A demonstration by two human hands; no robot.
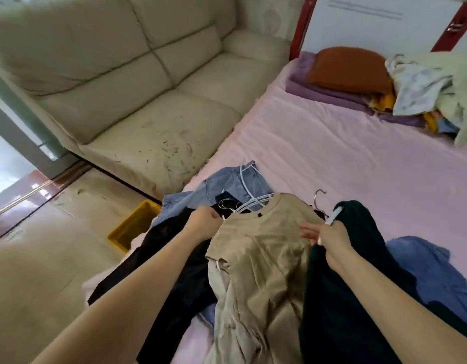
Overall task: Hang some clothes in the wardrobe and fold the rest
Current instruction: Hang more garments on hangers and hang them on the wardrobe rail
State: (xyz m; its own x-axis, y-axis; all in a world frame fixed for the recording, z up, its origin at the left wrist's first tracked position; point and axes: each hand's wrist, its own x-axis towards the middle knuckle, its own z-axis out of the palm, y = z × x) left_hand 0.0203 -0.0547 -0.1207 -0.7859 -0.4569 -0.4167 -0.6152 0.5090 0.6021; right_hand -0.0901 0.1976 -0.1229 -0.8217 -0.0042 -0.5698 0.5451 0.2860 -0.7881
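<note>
A heap of clothes lies on the near end of a pink bed (pixel 319 143). On top is a beige shirt (pixel 261 253) on a white hanger (pixel 253 204). My left hand (pixel 203 222) grips the shirt's left shoulder at the hanger. My right hand (pixel 324 236) pinches its right shoulder, beside a dark green garment (pixel 340 306) on a white hanger with a metal hook (pixel 320 197). Under them lie blue jeans (pixel 227 185), a black garment (pixel 164 261) and a blue shirt (pixel 434 266).
A cream sofa (pixel 137 82) stands left of the bed. A yellow crate (pixel 134 225) sits on the floor between them. At the bed's far end are an orange pillow (pixel 350 68), purple folded bedding (pixel 329 94) and a loose pile of light clothes (pixel 431 88).
</note>
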